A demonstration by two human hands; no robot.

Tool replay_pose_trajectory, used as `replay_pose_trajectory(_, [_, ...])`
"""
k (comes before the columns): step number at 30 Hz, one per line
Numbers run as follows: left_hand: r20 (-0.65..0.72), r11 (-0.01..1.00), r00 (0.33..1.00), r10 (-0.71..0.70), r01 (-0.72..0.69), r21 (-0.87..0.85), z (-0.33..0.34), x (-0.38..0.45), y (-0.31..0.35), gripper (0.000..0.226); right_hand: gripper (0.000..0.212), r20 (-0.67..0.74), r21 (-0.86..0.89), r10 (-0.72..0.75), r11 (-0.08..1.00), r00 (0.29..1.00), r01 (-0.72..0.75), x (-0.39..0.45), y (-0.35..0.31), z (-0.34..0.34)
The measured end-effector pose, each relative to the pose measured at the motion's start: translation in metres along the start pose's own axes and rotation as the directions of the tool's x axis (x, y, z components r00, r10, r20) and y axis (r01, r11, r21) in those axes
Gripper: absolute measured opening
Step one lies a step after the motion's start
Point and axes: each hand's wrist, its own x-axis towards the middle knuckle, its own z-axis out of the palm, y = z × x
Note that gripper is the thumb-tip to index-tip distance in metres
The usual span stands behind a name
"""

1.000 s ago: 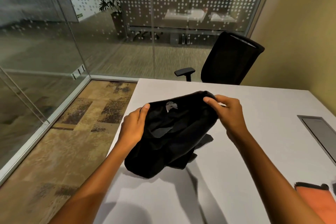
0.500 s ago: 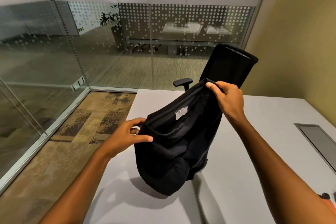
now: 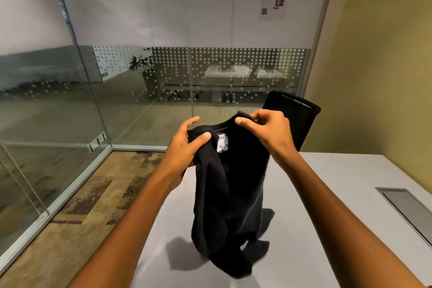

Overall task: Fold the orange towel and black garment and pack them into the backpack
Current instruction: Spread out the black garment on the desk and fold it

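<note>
You are holding the black garment (image 3: pixel 230 194) up by its collar

Left hand (image 3: pixel 184 147) and right hand (image 3: pixel 268 133) are pinching its top edge; its length is hanging straight down onto the table (image 3: pixel 339 206).

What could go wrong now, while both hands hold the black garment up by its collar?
The black garment hangs bunched and twisted from the left hand and right hand, so it may go down creased. Its lower end trails near the left edge of the table and might slip over it.
</note>
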Motion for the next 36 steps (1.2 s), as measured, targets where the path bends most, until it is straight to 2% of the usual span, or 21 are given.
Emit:
replay_pose_trajectory(2, [0.131,0.999,0.991,0.026,-0.03,0.035,0.011,0.005,0.014,0.072,0.024,0.106,0.019,-0.076,0.997,0.991,0.074,-0.001,-0.022,0.006])
replay_pose_trajectory(3, [0.187,0.997,0.982,0.037,-0.048,0.055,0.015,0.007,0.022,0.076,0.021,0.164,0.036,-0.11,0.994,0.98,0.106,-0.002,-0.033,0.007])
replay_pose_trajectory(5, [0.242,0.988,0.969,0.055,-0.087,0.124,0.023,0.009,0.039,0.065,0.023,0.229,0.038,-0.163,0.987,0.96,0.159,-0.004,-0.05,0.005])
replay_pose_trajectory(7, [0.196,0.966,0.976,0.091,-0.134,0.222,0.029,0.014,0.051,0.045,0.026,0.251,0.019,-0.178,0.984,0.951,0.179,-0.002,-0.057,-0.001])
replay_pose_trajectory(9, [0.086,0.929,0.978,0.19,-0.207,0.308,0.031,0.021,0.054,0.027,0.025,0.274,0.065,-0.183,0.983,0.944,0.172,-0.003,-0.053,-0.006])
replay_pose_trajectory(12, [0.005,0.88,0.951,0.309,-0.288,0.378,0.034,0.028,0.055,0.027,0.035,0.297,0.146,-0.203,0.975,0.933,0.166,-0.012,-0.04,-0.008])
replay_pose_trajectory(16, [-0.016,0.853,0.925,0.379,-0.343,0.394,0.042,0.026,0.065,0.032,0.074,0.255,0.223,-0.298,0.944,0.92,0.244,-0.039,-0.028,-0.003])
replay_pose_trajectory(18, [-0.099,0.889,0.929,0.356,-0.304,0.341,0.042,0.026,0.072,0.035,0.078,0.212,0.244,-0.303,0.937,0.929,0.25,-0.053,-0.017,-0.003])
replay_pose_trajectory(19, [-0.132,0.911,0.933,0.336,-0.286,0.298,0.04,0.026,0.075,0.035,0.073,0.196,0.26,-0.297,0.935,0.935,0.242,-0.059,-0.012,-0.004])
replay_pose_trajectory(22, [-0.176,0.944,0.938,0.298,-0.263,0.197,0.035,0.025,0.087,0.033,0.054,0.296,0.35,-0.218,0.931,0.93,0.106,-0.074,0.0,-0.008])
replay_pose_trajectory(24, [-0.225,0.962,0.936,0.271,-0.254,0.101,0.033,0.023,0.095,0.033,0.06,0.339,0.308,-0.181,0.949,0.923,0.073,-0.088,0.01,-0.005])
replay_pose_trajectory(26, [-0.288,0.97,0.929,0.233,-0.242,0.004,0.029,0.023,0.103,0.033,0.074,0.282,0.185,-0.229,0.966,0.932,0.181,-0.104,0.029,0.0])
replay_pose_trajectory(27, [-0.314,0.972,0.925,0.215,-0.235,-0.027,0.028,0.022,0.106,0.032,0.073,0.236,0.103,-0.286,0.958,0.928,0.269,-0.111,0.039,0.002])
replay_pose_trajectory(29, [-0.346,0.972,0.919,0.186,-0.223,-0.069,0.026,0.019,0.111,0.029,0.049,0.184,-0.15,-0.436,0.873,0.881,0.463,-0.123,0.051,0.008])
replay_pose_trajectory(31, [-0.352,0.973,0.922,0.161,-0.208,-0.101,0.027,0.016,0.114,0.026,0.022,0.216,-0.281,-0.464,0.813,0.859,0.51,-0.128,0.053,0.016])
replay_pose_trajectory(32, [-0.349,0.973,0.926,0.147,-0.199,-0.117,0.029,0.014,0.114,0.025,0.017,0.222,-0.27,-0.424,0.838,0.878,0.473,-0.13,0.05,0.02])
replay_pose_trajectory(33, [-0.344,0.973,0.93,0.13,-0.186,-0.134,0.031,0.012,0.113,0.024,0.021,0.205,-0.233,-0.361,0.885,0.91,0.404,-0.132,0.047,0.024])
replay_pose_trajectory(36, [-0.336,0.977,0.939,0.069,-0.131,-0.166,0.036,0.008,0.108,0.022,0.057,0.121,-0.137,-0.163,0.974,0.979,0.179,-0.133,0.04,0.031])
